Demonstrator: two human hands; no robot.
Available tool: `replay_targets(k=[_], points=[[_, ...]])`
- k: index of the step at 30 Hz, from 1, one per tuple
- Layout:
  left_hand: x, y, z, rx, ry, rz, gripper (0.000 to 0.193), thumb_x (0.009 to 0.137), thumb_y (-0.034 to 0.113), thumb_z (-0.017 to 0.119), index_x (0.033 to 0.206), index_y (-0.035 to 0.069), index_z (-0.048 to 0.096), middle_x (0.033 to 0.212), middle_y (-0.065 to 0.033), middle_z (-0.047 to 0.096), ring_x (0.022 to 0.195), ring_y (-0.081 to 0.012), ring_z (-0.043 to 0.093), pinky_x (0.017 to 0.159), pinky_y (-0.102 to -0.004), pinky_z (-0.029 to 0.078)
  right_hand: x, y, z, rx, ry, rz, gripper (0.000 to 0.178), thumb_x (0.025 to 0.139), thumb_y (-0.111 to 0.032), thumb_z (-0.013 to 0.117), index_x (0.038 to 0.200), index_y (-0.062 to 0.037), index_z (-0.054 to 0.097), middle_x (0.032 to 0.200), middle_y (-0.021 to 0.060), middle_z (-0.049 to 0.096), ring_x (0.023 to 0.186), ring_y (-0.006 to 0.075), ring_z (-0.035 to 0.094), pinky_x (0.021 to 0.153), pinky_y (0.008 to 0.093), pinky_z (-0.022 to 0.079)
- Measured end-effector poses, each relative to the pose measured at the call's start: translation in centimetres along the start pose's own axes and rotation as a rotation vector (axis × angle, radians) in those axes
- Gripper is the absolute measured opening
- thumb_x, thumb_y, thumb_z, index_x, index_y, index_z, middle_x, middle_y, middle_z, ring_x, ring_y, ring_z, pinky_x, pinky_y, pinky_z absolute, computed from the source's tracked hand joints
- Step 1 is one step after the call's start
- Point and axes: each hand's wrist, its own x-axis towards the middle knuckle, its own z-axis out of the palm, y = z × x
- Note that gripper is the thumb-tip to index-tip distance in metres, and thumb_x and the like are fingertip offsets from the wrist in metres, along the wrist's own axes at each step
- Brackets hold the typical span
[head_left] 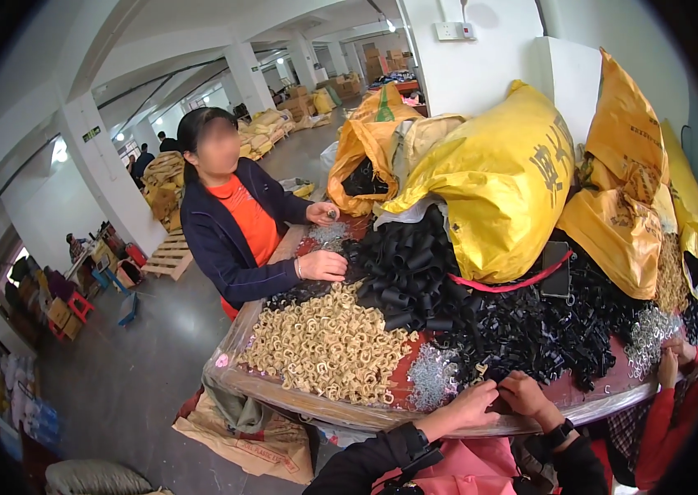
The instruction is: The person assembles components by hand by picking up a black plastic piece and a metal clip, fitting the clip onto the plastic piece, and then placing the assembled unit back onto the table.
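Note:
Close together at the near edge of the table (403, 363), my left hand (471, 405) and my right hand (526, 395) have their fingers bent and pinched. What they hold between them is hidden or too small to name; a dark bit shows there. Just beyond my fingers lies a heap of small black plastic parts (530, 330). Small silvery metal pieces (431, 378) are piled left of my left hand. Farther left spreads a large heap of beige ring-like parts (316, 342). Black tube-shaped pieces (407, 268) are mounded behind these.
A bulging yellow sack (497, 181) and an orange sack (613, 223) stand on the table's far side, with a dark phone (556, 269) near them. A person (242, 219) works across the table at left. Another person's hands (674, 356) are at right, beside more metal pieces (648, 334).

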Motion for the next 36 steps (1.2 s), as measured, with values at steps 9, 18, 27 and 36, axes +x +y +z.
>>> replay_targets(k=[9,18,27,36], points=[[-1.3,0.8,-3.3,-0.093,0.044,-0.042,0.031,0.073,0.019,0.061,0.097,0.000,0.054,0.094,-0.0128,0.054,0.086,-0.0295,0.054,0.074,-0.0350,0.045,-0.5,3.1,-4.3,-0.141,0.110,0.224,0.012,0.070,-0.009,0.057,0.078,-0.0006,0.054,0.069,0.0173,0.053,0.067,0.0342,0.054,0.056,0.0376,0.043],[-9.3,-6.1,-8.7,-0.266,0.474,-0.542,0.021,0.074,0.014,0.063,0.092,0.003,0.060,0.082,-0.0099,0.061,0.069,-0.0166,0.061,0.058,-0.0259,0.048,-1.7,1.8,-6.1,-0.064,0.332,0.358,0.016,0.069,-0.005,0.060,0.083,-0.0007,0.055,0.066,0.0099,0.051,0.055,0.0208,0.050,0.051,0.0290,0.040],[-6.0,-7.4,-12.3,0.132,0.513,-0.474,0.020,0.071,0.006,0.062,0.090,0.001,0.058,0.088,-0.0117,0.057,0.074,-0.0203,0.059,0.064,-0.0288,0.049,-3.8,-2.3,-2.4,0.025,0.229,0.359,0.012,0.071,-0.007,0.059,0.082,-0.0019,0.056,0.067,0.0128,0.051,0.060,0.0293,0.053,0.053,0.0346,0.043],[-5.5,-9.3,-12.1,0.606,0.249,-0.408,0.023,0.069,0.014,0.062,0.089,0.003,0.058,0.086,-0.0114,0.055,0.079,-0.0270,0.056,0.067,-0.0365,0.047,-3.9,-1.8,-0.9,0.052,0.149,0.358,0.012,0.073,-0.007,0.058,0.084,-0.0028,0.056,0.069,0.0138,0.051,0.062,0.0320,0.054,0.054,0.0370,0.044]])
